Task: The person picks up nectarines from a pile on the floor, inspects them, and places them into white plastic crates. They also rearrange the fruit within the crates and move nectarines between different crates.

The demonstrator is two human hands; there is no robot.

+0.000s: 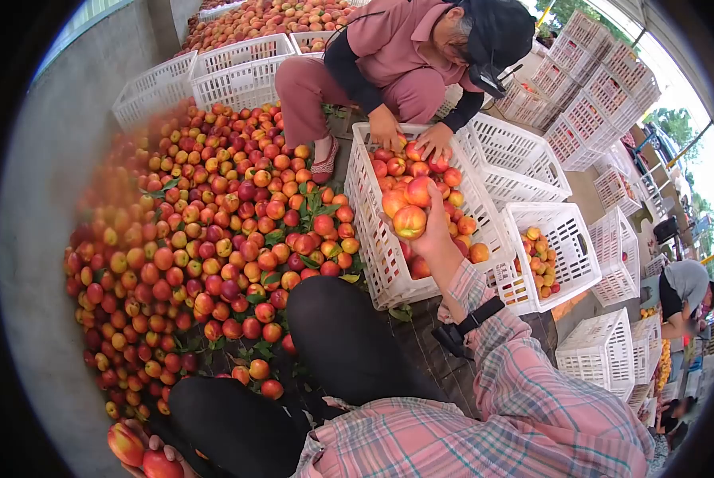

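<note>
White crate (373,251), right hand (438,229) over it gripping two fruits (410,221).
Grip wrapped round that pair; left hand (154,441), left of crate and nearer camera, cups two more fruits (126,444); fruit pile (205,239) left of crate; co-worker's hands (434,142) at crate's far end.

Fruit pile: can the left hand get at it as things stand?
Probably yes: the left hand is close to the fruit pile, with nothing visible between, though the two fruits it holds may hinder grabbing more.

Probably two nectarines (126,444) in left fingers (156,441)
</note>
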